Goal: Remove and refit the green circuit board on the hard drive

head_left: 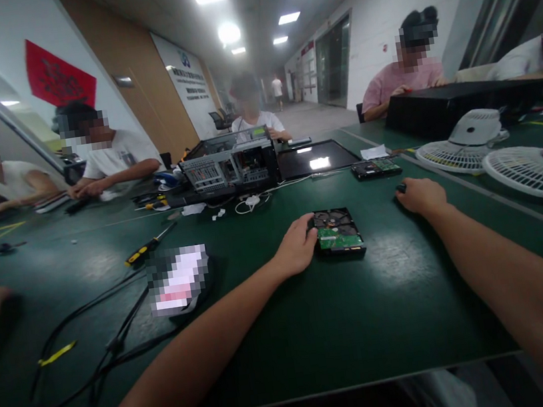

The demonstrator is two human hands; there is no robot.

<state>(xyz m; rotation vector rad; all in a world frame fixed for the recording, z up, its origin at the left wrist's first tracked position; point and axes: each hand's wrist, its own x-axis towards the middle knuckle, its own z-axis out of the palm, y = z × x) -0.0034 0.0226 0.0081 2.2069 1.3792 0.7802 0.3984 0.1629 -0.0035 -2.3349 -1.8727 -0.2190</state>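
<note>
A hard drive (341,239) lies on the green table in front of me, its green circuit board facing up. My left hand (298,245) is closed against its left edge, fingers pressed to the side. To the right, my right hand (425,197) is closed around a small black object (401,188); only its end sticks out, so its kind cannot be made out. That hand rests near the table, apart from the drive. Farther back lies a second drive-like unit (376,168) with a green board, beside a white paper (373,153).
An opened computer case (230,165) stands ahead, next to a dark flat panel (318,158). To the left lie a yellow-black screwdriver (142,253), a blurred-out device (181,280) and black cables (114,345). White fan parts (456,149) lie right. Several people sit around the table.
</note>
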